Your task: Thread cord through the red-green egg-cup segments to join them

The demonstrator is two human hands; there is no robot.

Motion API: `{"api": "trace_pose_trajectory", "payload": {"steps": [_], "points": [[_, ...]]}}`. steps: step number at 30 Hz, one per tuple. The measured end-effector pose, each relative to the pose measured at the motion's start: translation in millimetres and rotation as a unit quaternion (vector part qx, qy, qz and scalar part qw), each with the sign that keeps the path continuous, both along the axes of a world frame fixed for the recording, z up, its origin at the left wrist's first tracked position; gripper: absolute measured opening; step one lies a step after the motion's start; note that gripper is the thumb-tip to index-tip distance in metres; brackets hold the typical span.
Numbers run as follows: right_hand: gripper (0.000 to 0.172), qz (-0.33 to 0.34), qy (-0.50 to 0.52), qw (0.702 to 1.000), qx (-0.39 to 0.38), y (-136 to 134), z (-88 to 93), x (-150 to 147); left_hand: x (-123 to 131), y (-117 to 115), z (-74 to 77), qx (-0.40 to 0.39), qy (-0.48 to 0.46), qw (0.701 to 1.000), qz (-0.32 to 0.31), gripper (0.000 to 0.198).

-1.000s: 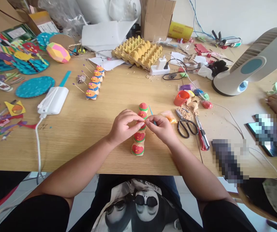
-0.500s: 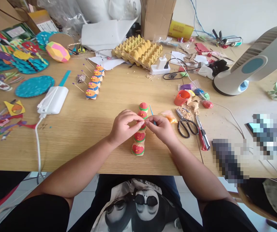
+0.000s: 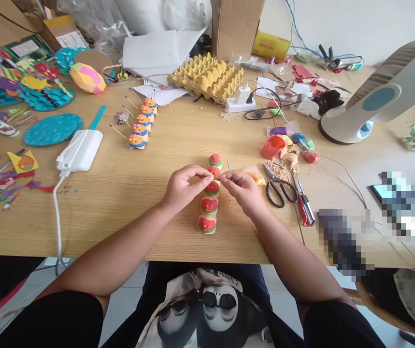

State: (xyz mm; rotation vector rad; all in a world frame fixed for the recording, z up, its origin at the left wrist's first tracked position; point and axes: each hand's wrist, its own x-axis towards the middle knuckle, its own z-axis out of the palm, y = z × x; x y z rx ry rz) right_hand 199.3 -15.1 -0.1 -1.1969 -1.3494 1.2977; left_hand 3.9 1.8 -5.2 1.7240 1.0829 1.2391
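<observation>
A caterpillar-like row of egg-carton cups [image 3: 209, 205], coated in red with green rims and small yellow faces, lies lengthwise before me. My left hand [image 3: 187, 188] is over its left side, thumb and forefinger pinched on something too small to make out. Opposite it, my right hand [image 3: 241, 188] pinches close to the left fingertips. A thin blue stick [image 3: 228, 164] sticks out from the right hand's fingers, its lower part hidden there. Both pinches meet above the upper cups and partly cover them.
Right of my hands lie black-handled scissors [image 3: 281, 188], a red utility knife [image 3: 304, 205] and an orange cup [image 3: 272, 146]. A blue-and-orange cup row [image 3: 140, 129] stands behind left, near a white power bank [image 3: 80, 150]. Egg trays [image 3: 207, 77] and a fan [image 3: 377, 92] stand farther back.
Both hands stay pinched; the fingertips have shifted slightly away from me and parted a little. The blue stick has moved a little right and changed its tilt with the right hand.
</observation>
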Motion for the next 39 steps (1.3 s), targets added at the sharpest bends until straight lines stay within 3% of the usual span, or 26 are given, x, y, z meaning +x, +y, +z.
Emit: {"api": "trace_pose_trajectory", "payload": {"steps": [7,10,14,19,28,32,39], "points": [[0.029,-0.058,-0.025,0.998,0.009,7,-4.5,5,-5,20,-15.3,-0.067,-0.042,0.994,0.074,0.026],[0.03,-0.076,-0.019,0.997,0.01,9,-5.3,7,-5,27,-20.2,-0.101,-0.103,0.984,0.102,0.031],[0.028,-0.098,-0.012,0.995,0.008,12,-8.3,9,-4,34,-21.8,-0.153,-0.17,0.968,0.101,0.037],[0.028,-0.113,-0.021,0.993,0.006,14,-11.4,10,-3,45,-25.8,-0.184,-0.162,0.964,0.1,0.044],[0.025,-0.104,-0.029,0.993,0.043,11,-12.3,7,7,75,-29.3,-0.062,0.007,0.998,0.023,0.027],[0.025,-0.109,-0.043,0.992,0.041,12,-14.1,7,6,77,-29.7,0.033,0.054,0.998,0.021,0.019],[0.024,-0.109,-0.048,0.992,0.042,15,-20.7,8,7,78,-33.7,0.105,0.108,0.988,0.013,0.014]]}}
